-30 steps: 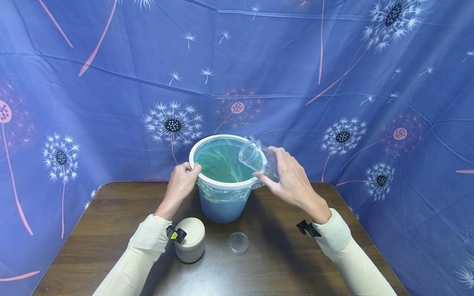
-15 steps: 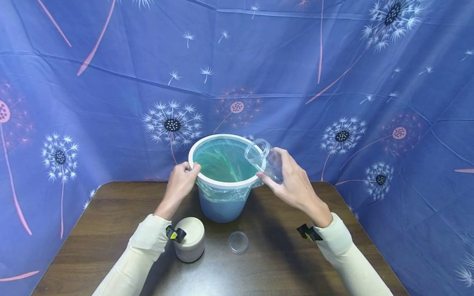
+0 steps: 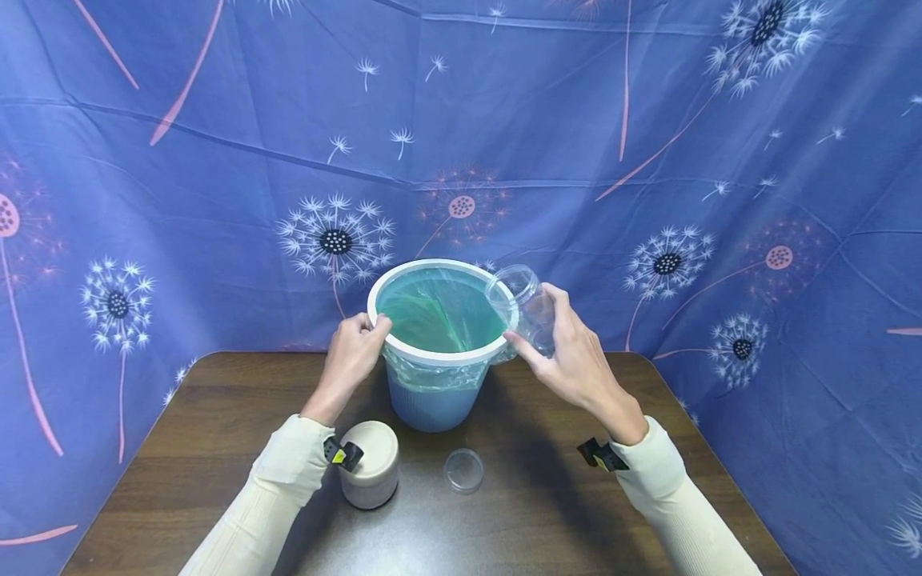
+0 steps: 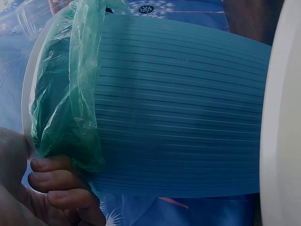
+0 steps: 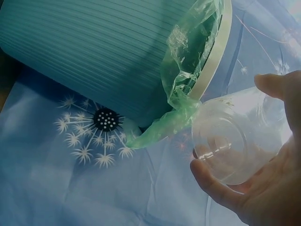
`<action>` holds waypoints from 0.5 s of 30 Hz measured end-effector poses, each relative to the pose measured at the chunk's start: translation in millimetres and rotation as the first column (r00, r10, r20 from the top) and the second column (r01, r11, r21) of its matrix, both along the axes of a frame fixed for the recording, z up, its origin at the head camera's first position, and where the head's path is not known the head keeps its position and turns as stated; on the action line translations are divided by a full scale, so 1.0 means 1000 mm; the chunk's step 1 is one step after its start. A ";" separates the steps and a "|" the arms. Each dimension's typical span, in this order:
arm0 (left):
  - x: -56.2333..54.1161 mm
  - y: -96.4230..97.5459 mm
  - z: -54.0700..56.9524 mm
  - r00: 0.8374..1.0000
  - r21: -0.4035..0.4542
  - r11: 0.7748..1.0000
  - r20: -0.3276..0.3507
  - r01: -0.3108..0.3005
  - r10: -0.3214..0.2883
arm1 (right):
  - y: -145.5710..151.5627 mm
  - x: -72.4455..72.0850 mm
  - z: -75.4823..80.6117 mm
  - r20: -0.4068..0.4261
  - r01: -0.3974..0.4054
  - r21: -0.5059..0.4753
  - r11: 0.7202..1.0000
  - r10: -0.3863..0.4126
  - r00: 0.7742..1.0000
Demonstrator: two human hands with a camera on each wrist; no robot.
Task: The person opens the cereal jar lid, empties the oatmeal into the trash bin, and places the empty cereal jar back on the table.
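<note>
Head view alone: one clear round lid point(image 3: 463, 470), flat on the brown wood-grain worktop point(image 3: 533, 528), and the inside of one blue bin point(image 3: 432, 408), upright.

Left wrist view: fine ribbing along the bin's side; one green translucent liner point(image 4: 84, 89), folded over the rim point(image 3: 442, 358) and wrinkled; the curled fingers point(image 4: 61, 181) at its edge; a pale curved surface point(image 4: 287, 113) at the right border, its identity not certain.

Right wrist view: round base of one clear jar point(image 5: 223, 146), and a loose end of the liner sticking out near it.

Count: bin, one; liner, one; clear jar, one; clear lid, one; beige lidded canister point(image 3: 370, 468), one, standing in front of the bin beside the left wrist; black wrist devices point(image 3: 603, 454), two, one per wrist; patterned blue cloth point(image 3: 288, 144) behind, dandelion print.

Pose: left hand point(image 3: 351, 356) grips the bin at the left of its rim, thumb uppermost, forearm angled inward. Right hand point(image 3: 576, 360) holds the clear jar round its side, thumb opposite fingers. Jar tilted, mouth toward the bin, at the rim's right; contact with the rim cannot be told. Both arms in cream sleeves point(image 3: 248, 512).
</note>
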State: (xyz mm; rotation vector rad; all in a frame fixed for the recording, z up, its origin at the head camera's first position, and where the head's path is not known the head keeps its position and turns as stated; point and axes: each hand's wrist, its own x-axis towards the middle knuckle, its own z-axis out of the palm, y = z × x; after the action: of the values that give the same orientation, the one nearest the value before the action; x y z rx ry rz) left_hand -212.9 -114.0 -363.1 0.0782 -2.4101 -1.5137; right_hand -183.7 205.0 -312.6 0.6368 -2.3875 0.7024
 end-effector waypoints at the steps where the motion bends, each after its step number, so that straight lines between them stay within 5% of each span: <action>1: 0.000 0.000 0.000 1.000 -0.001 1.000 -0.002 -0.001 0.001 | 0.000 0.000 0.000 0.002 0.001 -0.005 1.000 -0.001 1.000; 15: 0.001 0.000 0.001 1.000 0.002 1.000 0.005 -0.001 0.001 | 0.005 0.010 -0.006 0.007 0.020 -0.052 0.998 -0.020 1.000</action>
State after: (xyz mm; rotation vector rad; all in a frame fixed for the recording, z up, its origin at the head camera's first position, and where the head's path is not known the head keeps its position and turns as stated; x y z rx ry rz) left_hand -212.3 -113.9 -362.0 0.0839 -2.4118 -1.5175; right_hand -173.8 209.8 -319.0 0.5885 -2.3704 0.7565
